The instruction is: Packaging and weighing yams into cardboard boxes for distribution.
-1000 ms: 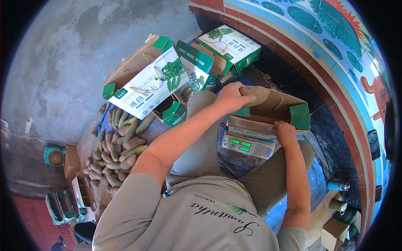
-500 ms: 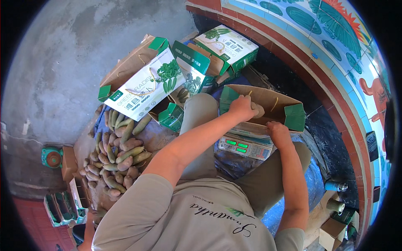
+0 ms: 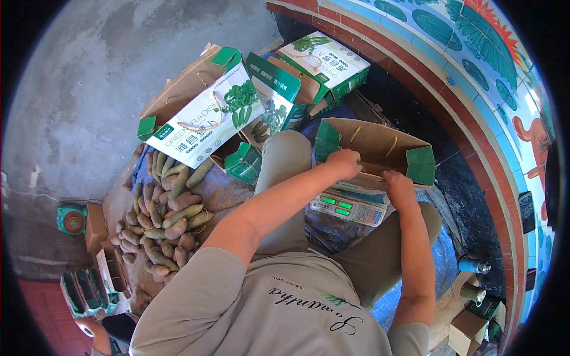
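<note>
Box (image 3: 375,143): on the scale, open-topped, brown inside, green end flaps raised, two yellow cords on the far wall; its floor is largely hidden, so contents cannot be told.
Left hand (image 3: 344,164): at the box's near left side, fingers reaching inside; whether they are closed on anything cannot be told.
Right hand (image 3: 400,188): fingers bent over the box's near rim, gripping it.
Scale (image 3: 349,207): under the box, three green displays lit.
White carton (image 3: 205,118): left of the box, tilted, top open, brown interior, cord handle on its printed face.
Green carton (image 3: 244,164): open, partly beneath the white carton.
Lidded carton (image 3: 325,59): beyond the box, white top closed, green sides.
Roots (image 3: 172,219): loose heap left of the person's legs, long green and stubby reddish-brown ones mixed.
Carton row (image 3: 85,292): lower left, green, open-topped.
Co-worker's hand (image 3: 89,324): just below the carton row.
Brown carton (image 3: 466,332): lower right, near a blue bottle (image 3: 474,265).
</note>
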The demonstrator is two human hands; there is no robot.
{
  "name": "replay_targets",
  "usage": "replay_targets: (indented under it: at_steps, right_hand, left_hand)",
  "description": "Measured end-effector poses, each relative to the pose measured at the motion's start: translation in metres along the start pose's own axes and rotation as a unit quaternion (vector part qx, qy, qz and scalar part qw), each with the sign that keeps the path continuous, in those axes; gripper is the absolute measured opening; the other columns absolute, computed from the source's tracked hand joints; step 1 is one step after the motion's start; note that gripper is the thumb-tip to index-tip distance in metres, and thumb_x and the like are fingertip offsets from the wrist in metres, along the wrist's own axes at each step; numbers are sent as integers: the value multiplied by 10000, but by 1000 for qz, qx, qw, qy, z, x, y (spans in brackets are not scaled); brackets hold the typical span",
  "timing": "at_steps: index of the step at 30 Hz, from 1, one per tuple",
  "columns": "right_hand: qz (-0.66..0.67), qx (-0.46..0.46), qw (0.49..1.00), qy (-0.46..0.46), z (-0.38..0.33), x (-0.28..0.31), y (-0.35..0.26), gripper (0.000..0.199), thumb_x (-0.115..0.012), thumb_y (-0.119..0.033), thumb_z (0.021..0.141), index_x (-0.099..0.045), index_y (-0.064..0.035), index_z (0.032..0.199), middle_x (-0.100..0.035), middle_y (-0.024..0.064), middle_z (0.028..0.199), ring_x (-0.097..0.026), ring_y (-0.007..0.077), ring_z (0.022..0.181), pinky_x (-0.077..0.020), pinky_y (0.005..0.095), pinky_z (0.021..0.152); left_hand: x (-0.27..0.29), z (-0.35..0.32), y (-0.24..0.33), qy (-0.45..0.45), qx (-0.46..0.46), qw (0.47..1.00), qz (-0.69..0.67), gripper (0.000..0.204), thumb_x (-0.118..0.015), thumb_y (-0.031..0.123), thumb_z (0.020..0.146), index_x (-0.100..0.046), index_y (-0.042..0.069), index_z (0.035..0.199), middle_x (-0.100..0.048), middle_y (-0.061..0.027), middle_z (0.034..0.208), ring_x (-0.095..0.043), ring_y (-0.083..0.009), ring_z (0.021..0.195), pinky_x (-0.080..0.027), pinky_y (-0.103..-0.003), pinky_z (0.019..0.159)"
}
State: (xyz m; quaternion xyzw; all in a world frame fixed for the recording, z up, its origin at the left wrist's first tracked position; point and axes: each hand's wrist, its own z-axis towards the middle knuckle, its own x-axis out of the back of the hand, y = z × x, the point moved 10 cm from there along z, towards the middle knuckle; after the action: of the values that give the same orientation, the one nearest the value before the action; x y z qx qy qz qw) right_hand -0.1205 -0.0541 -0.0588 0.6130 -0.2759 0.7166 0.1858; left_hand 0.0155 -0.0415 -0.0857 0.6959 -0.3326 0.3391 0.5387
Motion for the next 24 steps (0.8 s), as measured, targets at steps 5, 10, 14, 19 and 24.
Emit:
replay_targets:
  at_steps: [5,10,14,19,24]
  right_hand:
    - [-5,-16,1000,3,-3,-3,7,107,-548,-104,751,-582,-79,850,-602,107,793,-602,281,790,-485,397,655]
    - [-7,-23,1000,14,-7,-1,14,115,-536,-94,753,-583,-77,857,-602,111,792,-602,284,793,-486,393,660]
    - [-1,-21,1000,16,-10,-1,12,115,-547,-100,747,-579,-74,855,-597,115,784,-601,287,792,-482,396,664]
    - [-5,-21,1000,8,-7,-1,6,118,-556,-106,739,-576,-73,851,-596,114,787,-597,289,787,-479,396,669]
    - [-32,-22,999,7,-7,-8,12,131,-553,-108,741,-569,-66,864,-595,115,786,-593,290,785,-477,398,669]
  left_hand:
    - [37,-23,33,55,-71,993,-80,234,-611,214,761,-618,35,911,-616,-143,859,-592,-285,864,-465,-380,760]
    - [144,-93,51,267,-227,922,-162,164,-581,87,783,-613,21,930,-619,-139,878,-603,-243,825,-468,-317,740]
    - [196,-135,-6,367,-179,902,-142,125,-577,34,786,-619,8,901,-618,-132,867,-601,-210,754,-472,-290,696]
    - [171,-167,-128,358,-54,931,-38,100,-576,52,775,-616,23,861,-618,-148,820,-610,-301,713,-485,-336,640]
    - [36,-220,-269,133,185,972,55,189,-523,214,816,-610,71,904,-609,-184,906,-584,-362,835,-472,-439,729]
